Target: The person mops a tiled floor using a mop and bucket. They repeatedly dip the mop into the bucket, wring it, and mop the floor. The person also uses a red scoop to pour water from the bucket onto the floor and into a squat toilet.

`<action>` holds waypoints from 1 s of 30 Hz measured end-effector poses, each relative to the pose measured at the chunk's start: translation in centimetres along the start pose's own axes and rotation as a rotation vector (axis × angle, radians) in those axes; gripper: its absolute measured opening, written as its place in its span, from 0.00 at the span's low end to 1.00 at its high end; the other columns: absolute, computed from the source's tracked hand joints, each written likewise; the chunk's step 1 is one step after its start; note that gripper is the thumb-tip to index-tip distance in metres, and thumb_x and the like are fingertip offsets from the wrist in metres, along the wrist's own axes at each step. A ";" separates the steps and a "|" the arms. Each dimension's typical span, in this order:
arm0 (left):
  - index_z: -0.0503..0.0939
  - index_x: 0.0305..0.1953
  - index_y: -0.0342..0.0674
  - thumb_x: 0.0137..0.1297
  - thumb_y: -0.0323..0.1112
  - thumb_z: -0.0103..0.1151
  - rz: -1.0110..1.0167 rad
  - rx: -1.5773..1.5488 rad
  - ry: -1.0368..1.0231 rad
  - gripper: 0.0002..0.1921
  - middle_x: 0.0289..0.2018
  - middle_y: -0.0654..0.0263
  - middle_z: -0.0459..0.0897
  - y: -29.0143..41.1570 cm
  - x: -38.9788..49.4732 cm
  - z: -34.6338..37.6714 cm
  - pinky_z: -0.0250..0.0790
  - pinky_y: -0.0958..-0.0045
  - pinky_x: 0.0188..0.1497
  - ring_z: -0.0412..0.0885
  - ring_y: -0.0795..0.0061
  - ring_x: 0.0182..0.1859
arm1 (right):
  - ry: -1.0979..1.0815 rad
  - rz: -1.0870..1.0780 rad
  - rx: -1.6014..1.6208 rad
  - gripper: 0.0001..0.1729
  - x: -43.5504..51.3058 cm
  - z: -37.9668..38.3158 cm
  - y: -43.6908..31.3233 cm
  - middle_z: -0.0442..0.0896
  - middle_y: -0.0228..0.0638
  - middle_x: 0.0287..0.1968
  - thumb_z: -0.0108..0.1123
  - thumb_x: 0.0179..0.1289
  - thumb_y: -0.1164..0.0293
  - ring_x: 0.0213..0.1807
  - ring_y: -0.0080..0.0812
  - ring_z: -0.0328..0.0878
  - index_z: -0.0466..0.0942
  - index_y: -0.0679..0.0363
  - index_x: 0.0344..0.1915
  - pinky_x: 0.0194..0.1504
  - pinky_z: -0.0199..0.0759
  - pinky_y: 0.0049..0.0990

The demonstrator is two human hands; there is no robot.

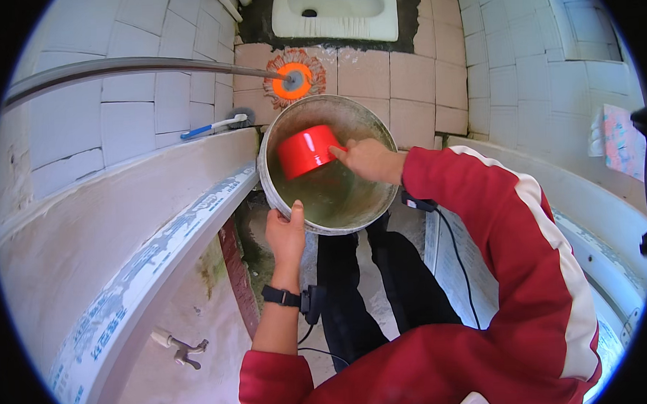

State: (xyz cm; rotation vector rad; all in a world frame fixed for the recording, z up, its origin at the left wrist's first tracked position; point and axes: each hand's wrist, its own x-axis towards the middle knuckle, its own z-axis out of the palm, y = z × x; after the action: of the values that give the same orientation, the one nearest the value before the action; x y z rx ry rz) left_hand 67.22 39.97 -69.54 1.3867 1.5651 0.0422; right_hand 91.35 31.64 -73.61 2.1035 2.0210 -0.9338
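A large round bucket [265, 172] with a worn pale rim is before me, holding murky greenish water [329, 199]. My left hand [286, 230] grips its near-left rim, the thumb pointing up along the edge. Inside the bucket is a red plastic water scoop [309, 151], tilted on its side. My right hand [367, 159] reaches over the right side of the bucket and is closed on the scoop's short handle. The scoop's lower edge meets the water; its mouth is hidden from this angle.
Beyond the bucket lie an orange round mop [295, 78] and a squat toilet [342, 11] set in the tiled floor. A blue-and-white toilet brush [217, 124] leans by the left wall. A metal tap [184, 351] sticks out lower left. Door frames [158, 258] flank me.
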 end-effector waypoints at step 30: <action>0.75 0.35 0.24 0.56 0.58 0.62 0.090 0.342 0.064 0.32 0.34 0.37 0.80 8.1 0.5 4.4 0.70 0.53 0.48 0.79 0.39 0.42 | -0.280 0.557 1.767 0.30 -16.1 -9.7 10.0 0.73 0.25 0.24 0.55 0.64 0.67 0.16 0.16 0.64 0.66 0.50 0.67 0.15 0.54 0.18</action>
State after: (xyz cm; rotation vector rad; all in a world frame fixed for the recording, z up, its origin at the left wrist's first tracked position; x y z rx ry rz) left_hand 76.08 40.69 -67.18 1.7367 1.6138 -0.1340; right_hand 105.08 20.62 -61.63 2.2870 -0.0401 -3.0939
